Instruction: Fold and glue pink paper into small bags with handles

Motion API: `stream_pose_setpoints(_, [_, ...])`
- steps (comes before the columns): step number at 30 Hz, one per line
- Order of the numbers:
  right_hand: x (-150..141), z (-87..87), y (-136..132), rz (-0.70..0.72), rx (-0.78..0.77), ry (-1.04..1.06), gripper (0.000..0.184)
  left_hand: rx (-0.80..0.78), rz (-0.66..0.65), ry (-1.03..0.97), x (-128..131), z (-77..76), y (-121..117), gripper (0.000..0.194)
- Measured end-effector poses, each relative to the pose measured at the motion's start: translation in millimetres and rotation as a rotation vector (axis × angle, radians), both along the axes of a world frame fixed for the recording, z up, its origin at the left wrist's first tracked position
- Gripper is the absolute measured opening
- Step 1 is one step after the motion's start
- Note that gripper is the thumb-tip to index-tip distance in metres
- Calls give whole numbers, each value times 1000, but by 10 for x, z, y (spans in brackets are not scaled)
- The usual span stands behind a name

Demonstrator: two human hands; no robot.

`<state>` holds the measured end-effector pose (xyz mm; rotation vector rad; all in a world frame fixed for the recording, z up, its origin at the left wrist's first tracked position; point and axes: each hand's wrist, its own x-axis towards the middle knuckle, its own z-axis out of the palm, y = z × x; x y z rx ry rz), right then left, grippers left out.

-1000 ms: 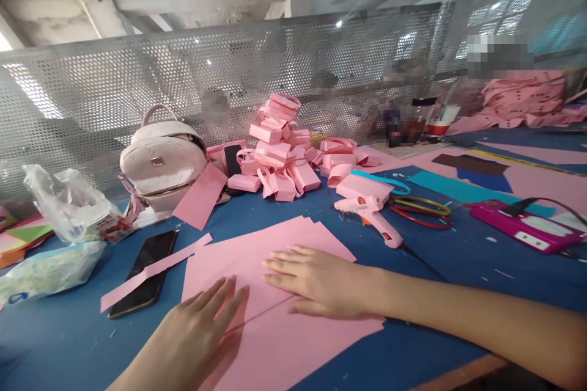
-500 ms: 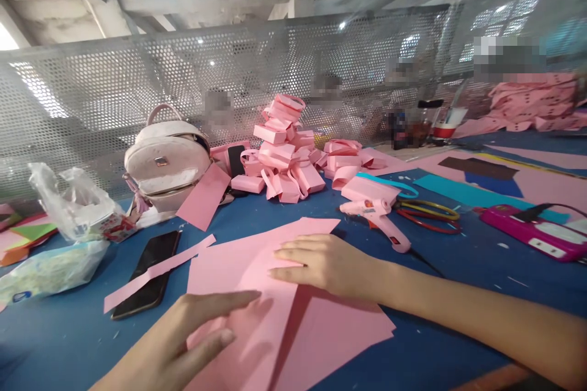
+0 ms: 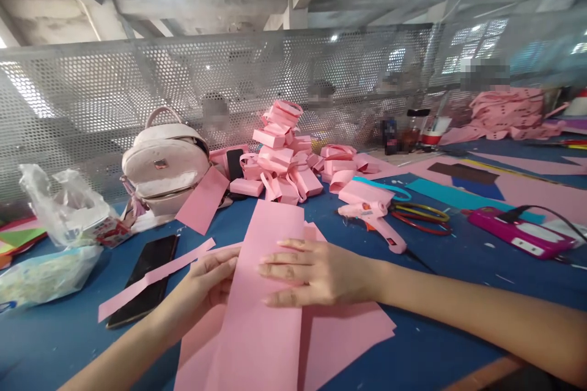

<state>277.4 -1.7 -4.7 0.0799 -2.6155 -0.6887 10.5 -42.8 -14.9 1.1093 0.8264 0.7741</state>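
A long folded pink paper sheet (image 3: 266,317) stands lifted off the stack of pink sheets (image 3: 348,333) on the blue table (image 3: 458,275). My left hand (image 3: 208,284) grips the sheet's left edge, thumb on top. My right hand (image 3: 312,272) lies flat across the sheet's front, fingers pointing left, pressing it.
A black phone (image 3: 144,275) with a pink paper strip (image 3: 151,278) across it lies at left. A pink glue gun (image 3: 378,220), coloured rings (image 3: 424,214), a magenta case (image 3: 523,235), a pale backpack (image 3: 162,165), a pile of folded pink pieces (image 3: 282,153) and plastic bags (image 3: 64,214) surround the sheets.
The top pink sheet went from lying flat under both palms to being folded over and lifted upright. My left hand moved from on top of the paper to gripping its left edge.
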Motion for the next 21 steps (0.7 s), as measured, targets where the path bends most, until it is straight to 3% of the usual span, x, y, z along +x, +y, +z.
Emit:
stream_pose_setpoints(7, [-53,-19,77,-25,-22,-74,36,133,65,214,-31,-64,64,61])
stream_pose_setpoints(12, [-61,-28,72,-71,-193,-173,48,204,78,236,-63,-158,114,60])
stream_pose_setpoints(16, [-130,-40,37,-123,-298,-106,45,259,74,258,-86,-227,143,61])
stream_pose_setpoints(21, [-242,20,225,-363,-518,160,53,281,61,273,-79,-192,132,61])
